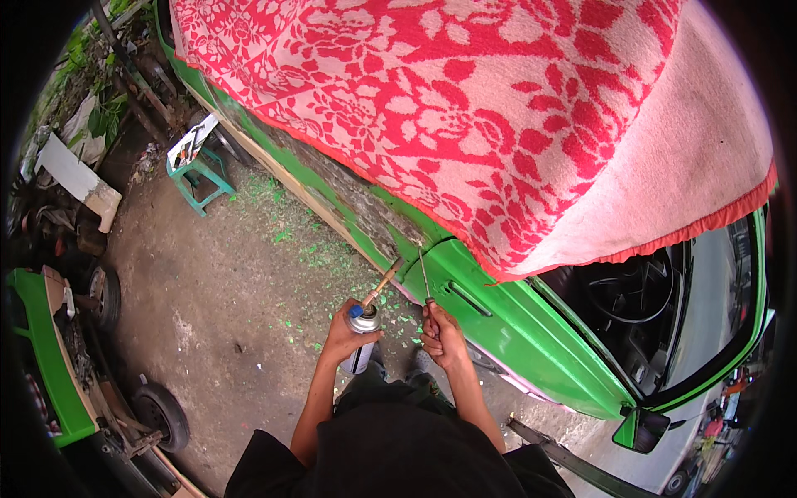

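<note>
A green van (pixel 506 324) fills the space ahead of both hands, its side panel running from upper left to lower right. A red-and-pink flowered blanket (pixel 465 108) is draped over its roof, well above the hands. The dirt ground (pixel 216 290) spreads out to the left of the hands, strewn with green paint flakes. Far to the left of the left hand lies a green body panel (pixel 46 357) with small wheels (pixel 162 415) beside it, and up and to the left stands a green stool (pixel 199 174) with a card on top.

The left hand (pixel 344 336) is closed around a silver gas can (pixel 363 328) with a blue top. The torch nozzle (pixel 382 286) rises from it, slanting up and to the right, its tip just at the van's bare, stripped strip.

The right hand (pixel 440 332), just beside the left, is closed on the handle of a thin scraper (pixel 423 278). The blade points up from the fist to the panel, near the torch tip and just left of the door handle (pixel 469 299).
</note>
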{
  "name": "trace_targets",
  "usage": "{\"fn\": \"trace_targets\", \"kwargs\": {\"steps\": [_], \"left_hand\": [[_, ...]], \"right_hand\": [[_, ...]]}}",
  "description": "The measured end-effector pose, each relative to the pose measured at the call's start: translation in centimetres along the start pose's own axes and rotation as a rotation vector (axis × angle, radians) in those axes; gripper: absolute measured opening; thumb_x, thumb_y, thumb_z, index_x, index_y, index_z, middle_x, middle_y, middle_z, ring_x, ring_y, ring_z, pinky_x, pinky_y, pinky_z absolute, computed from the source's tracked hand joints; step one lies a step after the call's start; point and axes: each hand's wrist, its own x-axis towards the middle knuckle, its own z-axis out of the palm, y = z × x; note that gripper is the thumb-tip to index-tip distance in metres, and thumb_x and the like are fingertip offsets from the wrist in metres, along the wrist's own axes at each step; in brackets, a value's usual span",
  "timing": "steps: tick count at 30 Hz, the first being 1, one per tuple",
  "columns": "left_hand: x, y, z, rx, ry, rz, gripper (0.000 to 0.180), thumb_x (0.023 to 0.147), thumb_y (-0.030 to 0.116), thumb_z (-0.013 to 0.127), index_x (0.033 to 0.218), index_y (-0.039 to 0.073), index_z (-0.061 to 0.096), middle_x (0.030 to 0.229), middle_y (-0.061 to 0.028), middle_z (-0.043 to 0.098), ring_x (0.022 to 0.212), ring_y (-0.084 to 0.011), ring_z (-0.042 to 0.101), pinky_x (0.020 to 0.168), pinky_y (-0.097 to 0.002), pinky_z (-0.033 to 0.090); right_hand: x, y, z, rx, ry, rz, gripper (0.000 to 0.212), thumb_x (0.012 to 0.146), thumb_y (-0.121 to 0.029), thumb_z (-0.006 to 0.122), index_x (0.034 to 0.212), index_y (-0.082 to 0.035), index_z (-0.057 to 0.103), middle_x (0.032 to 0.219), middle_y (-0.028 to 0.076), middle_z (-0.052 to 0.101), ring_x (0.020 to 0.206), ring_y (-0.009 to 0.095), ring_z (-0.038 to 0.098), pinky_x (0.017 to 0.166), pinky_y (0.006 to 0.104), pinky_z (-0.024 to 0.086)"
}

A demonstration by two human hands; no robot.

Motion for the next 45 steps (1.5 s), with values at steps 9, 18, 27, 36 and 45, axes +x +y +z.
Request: {"fn": "trace_targets", "kwargs": {"steps": [9, 18, 27, 36, 45], "left_hand": [[0.3, -0.4, -0.2, 0.032, 0.019, 0.013, 0.048, 0.06, 0.006, 0.087, 0.094, 0.006, 0.053, 0.083, 0.0001, 0.058, 0.078, -0.0086, 0.055, 0.07, -0.0273, 0.047], [0.0, -1.4, -0.9, 0.058, 0.06, 0.023, 0.047, 0.062, 0.008, 0.086, 0.094, 0.009, 0.051, 0.083, 0.0007, 0.058, 0.078, -0.0084, 0.055, 0.069, -0.0281, 0.047], [-0.8, -0.1, -2.0, 0.109, 0.089, 0.052, 0.046, 0.062, 0.011, 0.086, 0.092, 0.008, 0.052, 0.081, 0.0007, 0.057, 0.078, -0.01, 0.055, 0.071, -0.0286, 0.045], [0.6, -0.9, -1.5, 0.131, 0.029, 0.044, 0.049, 0.06, 0.009, 0.088, 0.096, 0.006, 0.054, 0.085, -0.0004, 0.059, 0.08, -0.0096, 0.056, 0.073, -0.0278, 0.048], [0.6, -0.5, -1.9, 0.104, 0.034, 0.063, 0.047, 0.062, 0.012, 0.087, 0.093, 0.009, 0.052, 0.081, 0.0013, 0.057, 0.077, -0.0097, 0.055, 0.07, -0.0291, 0.045]], "right_hand": [[0.2, 0.0, -0.1, 0.07, 0.013, 0.035, 0.023, 0.1, -0.036, 0.053, 0.094, -0.013, 0.05, 0.055, -0.003, 0.034, 0.034, 0.004, 0.021, 0.029, 0.0195, 0.015], [6.6, 0.3, 1.6, 0.117, -0.053, 0.177, 0.024, 0.099, -0.035, 0.056, 0.092, -0.013, 0.05, 0.058, -0.003, 0.037, 0.036, 0.004, 0.024, 0.03, 0.0199, 0.016], [1.3, 0.0, 2.0, -0.033, -0.002, -0.011, 0.024, 0.1, -0.035, 0.053, 0.09, -0.013, 0.05, 0.056, -0.003, 0.035, 0.035, 0.004, 0.023, 0.03, 0.0196, 0.015], [-0.4, 0.0, 1.1, -0.002, 0.056, -0.018, 0.024, 0.101, -0.034, 0.053, 0.092, -0.011, 0.052, 0.057, -0.002, 0.036, 0.035, 0.003, 0.024, 0.03, 0.0197, 0.015], [1.6, -0.3, 2.7, -0.005, 0.075, 0.014, 0.026, 0.099, -0.034, 0.056, 0.089, -0.011, 0.05, 0.057, -0.002, 0.037, 0.036, 0.004, 0.024, 0.03, 0.02, 0.015]]}}
